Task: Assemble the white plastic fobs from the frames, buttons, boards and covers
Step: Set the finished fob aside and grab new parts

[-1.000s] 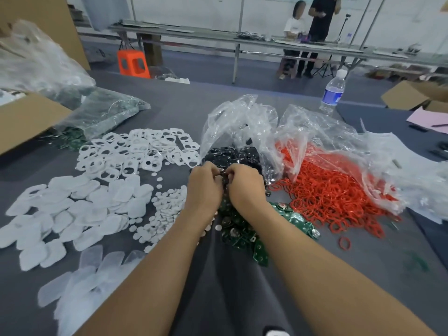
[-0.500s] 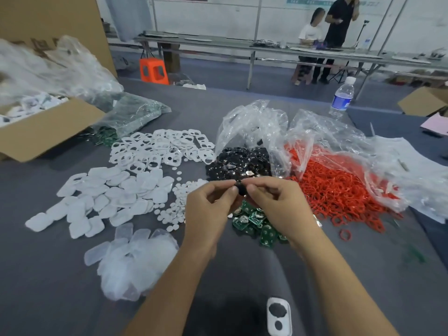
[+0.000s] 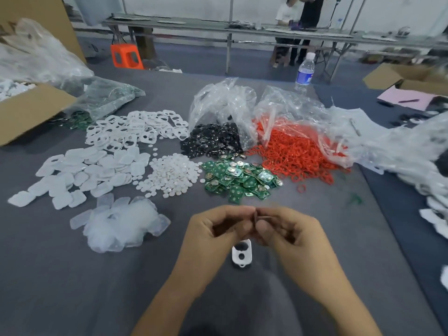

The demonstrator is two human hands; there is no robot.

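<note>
My left hand [image 3: 213,229] and my right hand [image 3: 288,231] meet fingertip to fingertip above the grey table, pinching a small dark button piece [image 3: 256,217] between them; motion blur hides its detail. Just below the hands a white fob frame [image 3: 242,253] with two holes lies on the cloth. Farther back lie piles of white frames [image 3: 135,128], white covers [image 3: 89,170], small white round buttons [image 3: 172,174], black button pads [image 3: 213,140], green boards [image 3: 240,179] and red rings [image 3: 295,154]. Clear covers [image 3: 121,223] lie in a heap at the left.
Crumpled clear plastic bags [image 3: 286,105] stand behind the black and red piles. A cardboard box [image 3: 29,110] sits at the far left and a water bottle [image 3: 305,72] at the back. White plastic sheeting [image 3: 397,151] spreads on the right. Two people stand at a far bench.
Both hands have pulled back from the black pile toward me, carrying the small dark piece. They now hover over the white frame, which has come fully into view.
</note>
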